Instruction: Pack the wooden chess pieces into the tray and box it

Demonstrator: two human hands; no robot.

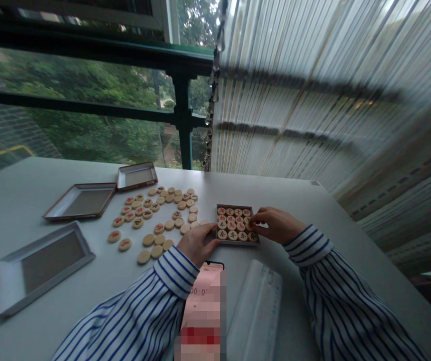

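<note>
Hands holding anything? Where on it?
Left hand: on the box's left side. Right hand: fingertips at a right-column piece. Neither grip is certain.

On the counter (294, 195), a box (237, 242) holds rows of discs (232, 234). Left of it lie loose discs (147, 214); farther left, three trays (45, 268). Before the box is a phone (204, 281), with what seems a plastic case (256, 311) just right.

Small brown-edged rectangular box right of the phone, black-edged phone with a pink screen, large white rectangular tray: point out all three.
Small brown-edged rectangular box (238, 243): head view, on its near wall.
Black-edged phone (210, 279): head view, on its screen.
Large white rectangular tray (51, 264): head view, on its bare floor.
</note>
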